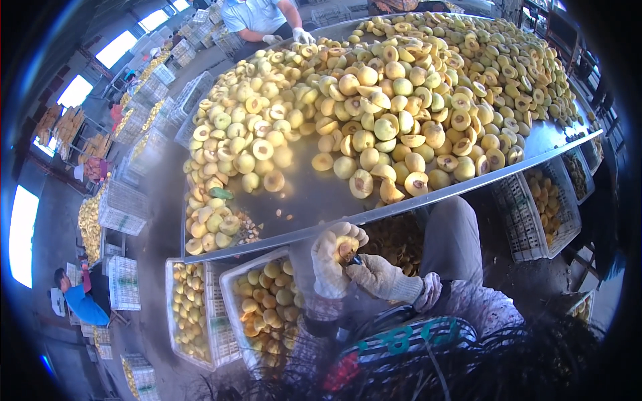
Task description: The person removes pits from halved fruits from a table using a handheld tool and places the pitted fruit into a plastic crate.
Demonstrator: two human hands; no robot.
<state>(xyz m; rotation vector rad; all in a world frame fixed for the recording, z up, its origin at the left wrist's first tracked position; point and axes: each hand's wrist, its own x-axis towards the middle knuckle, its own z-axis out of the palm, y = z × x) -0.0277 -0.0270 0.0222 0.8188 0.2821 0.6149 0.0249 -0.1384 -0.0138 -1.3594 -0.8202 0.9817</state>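
Both my hands are in knitted gloves, held together just past the near edge of a metal table (311, 193). My left hand (331, 258) grips a halved yellow stone fruit (346, 249), its cut side showing. Against that fruit, my right hand (381, 275) holds a small tool with a dark handle (356, 259); its working end is hidden. Heaps of halved yellow-green fruit (386, 125) lie on the table. In its near left corner, a few loose pits (248, 230) lie beside more halves and a green leaf (221, 193).
White plastic crates (213, 321) of fruit stand below the table's near edge at left, another crate (519, 220) at right. A gloved co-worker (256, 20) is at the table's far side. Another person (85, 301) sits at far left among stacked crates.
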